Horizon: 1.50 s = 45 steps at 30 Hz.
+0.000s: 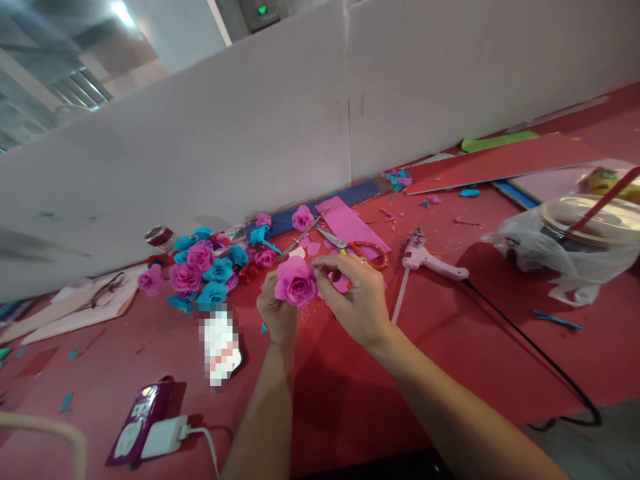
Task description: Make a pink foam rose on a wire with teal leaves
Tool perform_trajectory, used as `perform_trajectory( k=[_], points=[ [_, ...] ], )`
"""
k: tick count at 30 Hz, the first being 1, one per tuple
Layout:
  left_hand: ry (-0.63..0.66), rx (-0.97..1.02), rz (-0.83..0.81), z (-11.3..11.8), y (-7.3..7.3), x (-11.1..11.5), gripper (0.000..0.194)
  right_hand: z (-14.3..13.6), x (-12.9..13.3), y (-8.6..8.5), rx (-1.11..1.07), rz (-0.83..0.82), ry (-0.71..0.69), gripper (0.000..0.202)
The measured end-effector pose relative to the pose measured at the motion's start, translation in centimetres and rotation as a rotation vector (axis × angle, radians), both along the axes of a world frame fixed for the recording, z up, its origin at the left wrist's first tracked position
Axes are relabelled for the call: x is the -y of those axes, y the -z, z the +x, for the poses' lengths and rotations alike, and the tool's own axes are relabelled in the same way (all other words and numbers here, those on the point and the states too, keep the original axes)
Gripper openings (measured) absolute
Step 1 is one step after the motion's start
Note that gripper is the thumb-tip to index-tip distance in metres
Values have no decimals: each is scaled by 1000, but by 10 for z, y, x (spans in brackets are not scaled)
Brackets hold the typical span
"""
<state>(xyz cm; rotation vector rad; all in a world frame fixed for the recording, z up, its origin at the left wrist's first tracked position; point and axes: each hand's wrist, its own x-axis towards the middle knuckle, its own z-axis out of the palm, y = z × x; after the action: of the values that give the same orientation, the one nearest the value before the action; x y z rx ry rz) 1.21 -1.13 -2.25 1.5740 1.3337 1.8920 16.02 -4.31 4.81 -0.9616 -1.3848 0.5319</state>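
Near the middle of the view, my left hand (279, 308) is closed around the underside of a pink paper rose (299, 284); its fingers are partly hidden behind the bloom. My right hand (357, 297) has thumb and forefinger pinched together at the rose's right petal edge. Just behind the hands lie orange-handled scissors (373, 253), a pink paper sheet (356, 227) and pink paper scraps. A bunch of pink and blue paper flowers (203, 270) lies left of my left hand. To the right of my right hand is a white glue gun (430, 262) with a glue stick.
A phone (221, 348) lies left of my left forearm, with a power bank (140, 423) and white charger (163, 437) nearer. Glasses (105, 291) rest on paper at left. A bagged tub (575, 230) stands at right. The glue gun's black cord (530, 339) crosses the red table.
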Motion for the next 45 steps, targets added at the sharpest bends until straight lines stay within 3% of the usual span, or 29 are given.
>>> perform_trajectory(
  k=[4, 8, 13, 19, 27, 32, 39, 45],
  points=[
    [-95, 116, 84, 5, -11, 0, 13, -1, 0, 0, -182, -149, -36, 16],
    [-185, 186, 87, 7, -18, 0, 24, -8, -2, 4, -337, -331, -257, 12],
    [-142, 181, 33, 6, -13, 4, 22, -16, -1, 6, -457, -443, -414, 18],
    [-142, 155, -54, 4, -4, 4, 18, -12, -1, 3, -470, -388, -358, 12],
    [55, 111, 9, 2, -1, 2, 8, -10, -4, 7, -358, -384, -280, 14],
    [177, 114, 84, 1, 0, -1, 5, -9, -7, 11, -390, -395, -320, 10],
    [201, 91, 97, 1, -2, -2, 16, -3, 0, -2, -182, -274, -154, 4],
    [185, 57, 92, 1, 1, -3, 5, -3, 0, -3, -257, -350, -229, 7]
  ],
)
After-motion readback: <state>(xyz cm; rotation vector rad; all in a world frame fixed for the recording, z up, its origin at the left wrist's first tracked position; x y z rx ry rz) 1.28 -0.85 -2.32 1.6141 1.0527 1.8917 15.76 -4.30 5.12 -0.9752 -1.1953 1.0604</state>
